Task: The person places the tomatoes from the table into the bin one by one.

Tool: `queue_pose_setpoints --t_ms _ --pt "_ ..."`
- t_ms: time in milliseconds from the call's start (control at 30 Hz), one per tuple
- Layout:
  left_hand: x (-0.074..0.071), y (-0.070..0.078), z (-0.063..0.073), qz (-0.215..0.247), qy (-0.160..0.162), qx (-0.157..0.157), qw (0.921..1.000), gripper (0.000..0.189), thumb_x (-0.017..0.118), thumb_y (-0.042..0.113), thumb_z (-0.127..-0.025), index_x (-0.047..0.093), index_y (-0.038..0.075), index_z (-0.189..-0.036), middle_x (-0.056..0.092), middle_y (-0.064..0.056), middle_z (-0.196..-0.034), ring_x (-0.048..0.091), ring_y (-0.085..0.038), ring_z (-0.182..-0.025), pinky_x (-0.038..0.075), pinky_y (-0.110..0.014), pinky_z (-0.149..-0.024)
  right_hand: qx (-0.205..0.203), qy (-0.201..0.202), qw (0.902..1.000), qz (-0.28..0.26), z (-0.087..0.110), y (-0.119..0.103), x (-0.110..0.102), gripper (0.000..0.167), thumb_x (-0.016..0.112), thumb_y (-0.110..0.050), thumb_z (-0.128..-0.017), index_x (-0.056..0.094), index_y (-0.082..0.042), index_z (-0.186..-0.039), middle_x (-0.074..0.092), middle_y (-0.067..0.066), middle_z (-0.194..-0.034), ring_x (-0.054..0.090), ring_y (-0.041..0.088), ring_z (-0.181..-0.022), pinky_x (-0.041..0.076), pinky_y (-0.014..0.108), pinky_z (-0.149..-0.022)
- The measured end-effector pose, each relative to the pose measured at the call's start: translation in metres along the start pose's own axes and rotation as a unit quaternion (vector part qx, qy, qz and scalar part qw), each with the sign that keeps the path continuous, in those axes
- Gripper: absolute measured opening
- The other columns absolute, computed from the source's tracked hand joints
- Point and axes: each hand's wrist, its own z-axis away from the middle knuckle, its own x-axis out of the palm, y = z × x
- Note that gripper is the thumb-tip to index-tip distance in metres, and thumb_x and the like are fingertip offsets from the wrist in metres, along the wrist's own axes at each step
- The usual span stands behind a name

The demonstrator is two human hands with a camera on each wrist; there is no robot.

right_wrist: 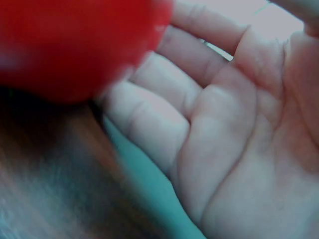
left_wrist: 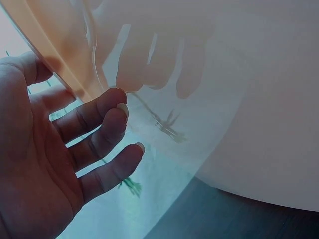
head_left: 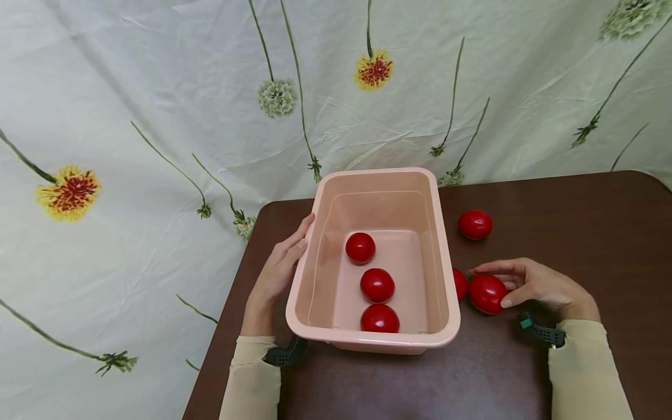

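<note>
A pink plastic bin (head_left: 448, 291) holds three glossy red tomatoes, the nearest partly hidden by the front rim. My left hand (head_left: 278, 262) touches the bin's left side near the rim; in the left wrist view its lower fingers (left_wrist: 107, 172) are loosely bent beside the translucent wall. To the right of the bin my right hand (head_left: 535, 283) holds a red tomato (head_left: 487, 294), thumb on the near side and fingers on the far side. In the right wrist view this tomato (right_wrist: 75, 45) lies against the fingers, away from the palm.
Another tomato (head_left: 460, 284) is partly hidden behind the bin's right wall, beside the held one. Farther back on the dark brown table (head_left: 577, 227) lies one more tomato (head_left: 475, 224). A flower-printed white cloth (head_left: 210, 87) hangs behind and to the left.
</note>
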Motion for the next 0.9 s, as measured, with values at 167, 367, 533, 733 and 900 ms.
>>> queue_pose_setpoints --t_ms 167,367,533,733,900 --pt "0.0003 -0.0007 -0.0004 0.001 0.000 0.002 1.0000 0.048 0.037 0.024 -0.105 0.033 0.020 -0.153 0.027 0.004 -0.161 0.026 -0.018 -0.148 0.033 -0.013 -0.109 -0.012 0.008 0.9998 -0.016 0.0011 0.0029 -0.0001 0.054 0.058 0.006 -0.089 0.048 -0.003 -0.141 0.067 -0.001 -0.128 0.067 0.019 -0.111 0.056 0.034 -0.089" --pt "0.0001 -0.0027 -0.0002 0.008 0.001 0.005 1.0000 0.048 0.037 0.023 -0.105 0.033 0.019 -0.153 0.027 0.004 -0.161 0.025 -0.018 -0.149 0.032 -0.013 -0.110 -0.037 0.001 0.9992 -0.013 -0.0002 0.0049 -0.0004 0.052 0.056 0.009 -0.090 0.045 0.004 -0.141 0.066 0.002 -0.129 0.067 0.020 -0.111 0.056 0.034 -0.089" --pt "0.0000 -0.0042 -0.0006 0.007 0.004 0.008 0.9999 0.048 0.038 0.022 -0.104 0.033 0.018 -0.152 0.027 0.003 -0.161 0.025 -0.018 -0.148 0.032 -0.013 -0.110 -0.042 0.014 0.9990 0.000 -0.0012 0.0069 -0.0012 0.052 0.056 0.010 -0.089 0.045 0.006 -0.140 0.067 0.001 -0.128 0.068 0.021 -0.109 0.056 0.034 -0.089" --pt "0.0003 -0.0052 -0.0014 0.007 0.003 0.007 0.9999 0.048 0.038 0.023 -0.104 0.034 0.020 -0.152 0.028 0.003 -0.160 0.025 -0.018 -0.148 0.033 -0.013 -0.109 -0.044 0.031 0.9985 -0.002 -0.0008 0.0087 -0.0019 0.051 0.057 0.010 -0.089 0.045 0.006 -0.139 0.067 0.000 -0.128 0.068 0.020 -0.109 0.056 0.034 -0.088" --pt "0.0007 -0.0044 -0.0009 0.008 0.004 0.007 0.9999 0.048 0.038 0.022 -0.104 0.034 0.019 -0.152 0.028 0.003 -0.160 0.025 -0.018 -0.149 0.032 -0.013 -0.110 -0.055 0.056 0.9969 0.003 -0.0014 0.0084 -0.0015 0.051 0.056 0.011 -0.089 0.047 0.005 -0.139 0.068 -0.003 -0.125 0.069 0.019 -0.107 0.057 0.034 -0.085"
